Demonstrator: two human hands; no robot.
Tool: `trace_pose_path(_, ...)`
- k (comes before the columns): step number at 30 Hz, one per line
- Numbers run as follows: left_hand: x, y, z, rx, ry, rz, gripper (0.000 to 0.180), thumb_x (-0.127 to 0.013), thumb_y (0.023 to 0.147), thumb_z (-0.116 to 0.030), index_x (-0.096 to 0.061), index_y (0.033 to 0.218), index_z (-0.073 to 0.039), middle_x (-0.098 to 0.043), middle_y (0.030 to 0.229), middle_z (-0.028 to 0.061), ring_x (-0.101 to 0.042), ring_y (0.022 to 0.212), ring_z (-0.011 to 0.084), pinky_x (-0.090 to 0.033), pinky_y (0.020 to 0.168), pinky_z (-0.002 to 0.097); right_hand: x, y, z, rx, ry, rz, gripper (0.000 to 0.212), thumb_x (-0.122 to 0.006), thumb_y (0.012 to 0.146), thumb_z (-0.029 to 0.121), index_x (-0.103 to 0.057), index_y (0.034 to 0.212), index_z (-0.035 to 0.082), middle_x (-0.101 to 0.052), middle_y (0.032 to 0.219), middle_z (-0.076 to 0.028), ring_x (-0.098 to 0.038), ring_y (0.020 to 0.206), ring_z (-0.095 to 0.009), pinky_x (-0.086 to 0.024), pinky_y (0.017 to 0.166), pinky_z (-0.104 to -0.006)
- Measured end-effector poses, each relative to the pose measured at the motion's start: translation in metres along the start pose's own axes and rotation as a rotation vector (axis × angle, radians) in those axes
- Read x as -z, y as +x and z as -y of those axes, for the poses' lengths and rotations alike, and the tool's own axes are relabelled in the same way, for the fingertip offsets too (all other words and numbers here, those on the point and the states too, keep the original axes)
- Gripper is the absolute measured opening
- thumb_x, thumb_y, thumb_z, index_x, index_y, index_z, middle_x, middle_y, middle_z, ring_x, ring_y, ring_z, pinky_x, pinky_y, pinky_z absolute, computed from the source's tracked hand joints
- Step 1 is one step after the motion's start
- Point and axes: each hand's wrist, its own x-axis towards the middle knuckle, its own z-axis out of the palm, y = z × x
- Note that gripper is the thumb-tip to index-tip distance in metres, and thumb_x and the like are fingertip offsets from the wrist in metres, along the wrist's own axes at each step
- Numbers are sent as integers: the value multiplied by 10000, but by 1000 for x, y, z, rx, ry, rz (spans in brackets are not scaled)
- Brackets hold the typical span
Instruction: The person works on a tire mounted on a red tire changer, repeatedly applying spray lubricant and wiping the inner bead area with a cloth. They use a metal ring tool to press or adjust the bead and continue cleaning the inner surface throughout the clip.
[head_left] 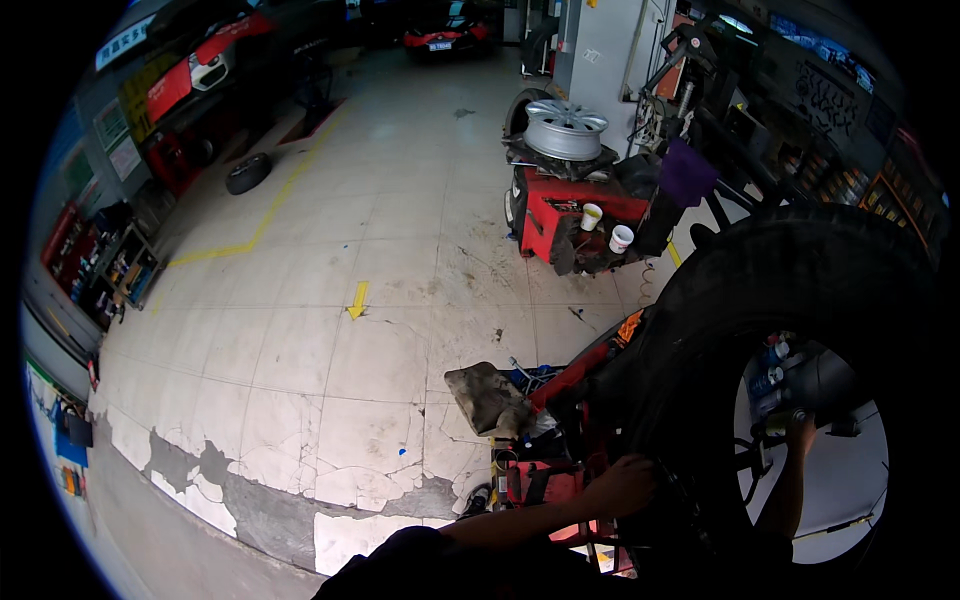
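Observation:
A large black tire (790,265) stands upright close in front of me on the right, its open middle letting me see through. My left hand (622,487) rests by the tire's left side, and its fingers are lost in dark shadow. Through the tire's opening shows my right hand (800,432), closed on a small yellowish can (777,425). A dark bracket or arm (750,458) lies just left of the can. Whatever lies under the left palm is hidden.
Beyond the tire, a red tire-changing machine (560,215) carries a silver wheel rim (565,130) and two white cups (620,238). A grey cloth-like bundle (485,398) and red equipment (545,483) lie near my left arm. A loose tire (248,174) rests on the far-left floor.

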Motion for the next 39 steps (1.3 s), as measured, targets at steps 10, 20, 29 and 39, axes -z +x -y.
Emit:
trace_pose_path(10,26,4,-7,-3,-126,-7,203,-621,871,-221,-664,1003,-73,-662,1023,57,-490,1197,253,-298,1049,426,137,-78,168,35,1176,-820,745,-685,860,318,-285,1404,4,-449,1315,-218,-465,1198,-283,-354,1026,-361)
trace_pose_path(20,19,3,-8,-43,-107,-20,176,-613,883,-216,-659,995,-87,-671,1009,57,-502,1181,269,-300,1029,433,204,-178,230,541,2194,297,801,-554,784,438,-237,1481,204,-548,1117,-272,-636,892,-333,-588,721,-455)
trace_pose_path(29,24,1,-12,-49,-41,-26,152,-627,864,-185,-665,967,-79,-673,996,55,-503,1192,275,-314,1039,435,179,-188,234,261,1977,423,726,-717,817,292,-339,1430,200,-591,1059,-161,-639,852,-238,-571,685,-391)
trace_pose_path(39,24,3,-12,-41,-70,-22,128,-635,839,-156,-664,932,-74,-666,960,64,-500,1183,270,-304,1036,434,27,-182,216,269,1003,225,606,-709,790,290,-466,1339,205,-615,1120,-143,-608,1033,-303,-471,901,-389)
